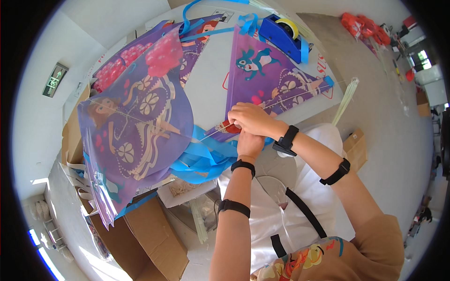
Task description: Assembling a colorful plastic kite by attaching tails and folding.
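Note:
A purple kite (251, 82) printed with a blue animal and a doll-like figure lies folded to a triangle on the white tabletop (206, 89). My right hand (253, 118) is closed on the kite's near corner, by a red patch and a thin pale stick or cord. Just below it, my left hand (250, 144) is closed at the same corner, its fingertips mostly hidden under the right hand. Spread out to the left is a second purple kite (140, 112), hanging over the table edge. Bunched blue ribbon tails (206, 159) lie between it and my hands.
A blue tape dispenser (286, 40) with yellow-cored tape stands at the far right of the table. Bundled thin pale sticks (346, 100) jut out at the right. An opened cardboard box (150, 234) and a white tray (183, 189) of small pale pieces are at the lower left.

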A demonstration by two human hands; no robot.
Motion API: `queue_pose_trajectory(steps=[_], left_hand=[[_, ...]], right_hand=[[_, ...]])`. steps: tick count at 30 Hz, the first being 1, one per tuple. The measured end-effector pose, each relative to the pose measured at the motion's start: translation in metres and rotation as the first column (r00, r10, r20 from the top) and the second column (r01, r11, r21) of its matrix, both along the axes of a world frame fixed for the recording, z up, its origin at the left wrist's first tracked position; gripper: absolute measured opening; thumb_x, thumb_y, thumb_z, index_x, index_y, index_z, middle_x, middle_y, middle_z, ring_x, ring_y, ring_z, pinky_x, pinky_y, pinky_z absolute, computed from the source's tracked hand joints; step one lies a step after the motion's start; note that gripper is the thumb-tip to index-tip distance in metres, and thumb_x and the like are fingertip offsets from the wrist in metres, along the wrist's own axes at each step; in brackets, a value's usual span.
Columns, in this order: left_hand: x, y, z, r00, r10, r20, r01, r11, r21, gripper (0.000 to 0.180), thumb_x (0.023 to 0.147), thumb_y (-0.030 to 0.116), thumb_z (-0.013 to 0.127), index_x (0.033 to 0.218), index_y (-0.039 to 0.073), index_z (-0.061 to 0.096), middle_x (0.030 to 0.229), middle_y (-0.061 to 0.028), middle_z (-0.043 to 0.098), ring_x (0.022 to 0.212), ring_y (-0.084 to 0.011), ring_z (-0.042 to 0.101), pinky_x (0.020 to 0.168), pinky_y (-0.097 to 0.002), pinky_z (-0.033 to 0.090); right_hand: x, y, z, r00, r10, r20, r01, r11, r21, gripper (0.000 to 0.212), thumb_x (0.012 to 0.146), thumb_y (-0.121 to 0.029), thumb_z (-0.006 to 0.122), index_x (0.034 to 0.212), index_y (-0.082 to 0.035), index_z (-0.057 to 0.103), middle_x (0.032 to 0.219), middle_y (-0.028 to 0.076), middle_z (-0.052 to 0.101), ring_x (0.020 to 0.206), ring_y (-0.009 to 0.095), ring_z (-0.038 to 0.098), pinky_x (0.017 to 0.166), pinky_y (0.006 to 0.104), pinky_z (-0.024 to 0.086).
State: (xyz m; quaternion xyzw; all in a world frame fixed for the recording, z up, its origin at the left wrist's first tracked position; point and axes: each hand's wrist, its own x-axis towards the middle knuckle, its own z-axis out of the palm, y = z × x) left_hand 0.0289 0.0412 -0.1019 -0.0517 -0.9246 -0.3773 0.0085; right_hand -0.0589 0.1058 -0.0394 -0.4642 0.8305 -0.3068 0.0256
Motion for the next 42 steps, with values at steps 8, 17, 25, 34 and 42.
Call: queue_pose_trajectory(steps=[8,17,25,34,42], left_hand=[[0.001,-0.001,-0.007,0.997,0.019,0.073,-0.015,0.999,-0.047,0.042,0.094,0.023,0.054,0.134,0.009,0.058,0.128,-0.018,0.064,0.115,-0.0377,0.061,0.09,-0.0478,0.051],[-0.001,0.003,0.003,1.0,0.031,0.003,-0.031,0.997,-0.076,0.048,0.096,0.015,0.053,0.143,0.012,0.053,0.15,-0.0071,0.05,0.135,-0.0285,0.048,0.107,-0.0415,0.042],[-0.004,0.002,0.013,0.915,-0.085,-0.395,-0.033,0.958,-0.283,0.042,0.086,-0.002,0.056,0.128,0.001,0.061,0.137,-0.0083,0.057,0.126,-0.0296,0.055,0.104,-0.0451,0.046],[-0.005,0.004,0.02,0.915,-0.067,-0.398,-0.05,0.959,-0.279,0.039,0.087,-0.003,0.057,0.125,0.002,0.064,0.135,-0.007,0.059,0.122,-0.0294,0.056,0.102,-0.0431,0.047],[-0.005,0.005,0.019,0.918,-0.064,-0.392,-0.057,0.956,-0.289,0.038,0.088,-0.002,0.057,0.125,0.004,0.064,0.137,-0.0064,0.058,0.125,-0.0295,0.055,0.104,-0.043,0.047]], right_hand=[[0.007,-0.004,-0.012,0.996,-0.073,0.048,0.071,0.997,0.044,0.007,0.076,-0.005,0.065,0.074,-0.011,0.061,0.083,0.006,0.063,0.084,0.029,0.062,0.07,0.045,0.048],[0.015,0.0,-0.001,0.975,-0.211,-0.062,0.217,0.971,0.102,0.002,0.077,-0.01,0.066,0.078,-0.012,0.067,0.085,0.005,0.061,0.089,0.029,0.06,0.078,0.0449,0.047],[-0.015,0.11,0.024,0.861,-0.325,-0.391,0.432,0.874,0.224,0.018,0.074,-0.01,0.072,0.091,-0.007,0.068,0.089,0.005,0.063,0.093,0.025,0.06,0.079,0.0393,0.047],[-0.046,0.145,0.013,0.911,-0.05,-0.41,0.213,0.906,0.364,0.015,0.08,-0.009,0.063,0.094,-0.006,0.067,0.086,0.006,0.064,0.087,0.024,0.062,0.078,0.0362,0.046],[-0.048,0.136,0.014,0.95,-0.094,-0.296,0.219,0.88,0.421,0.023,0.079,-0.004,0.066,0.102,-0.005,0.069,0.101,0.006,0.069,0.096,0.026,0.063,0.087,0.0379,0.048]])
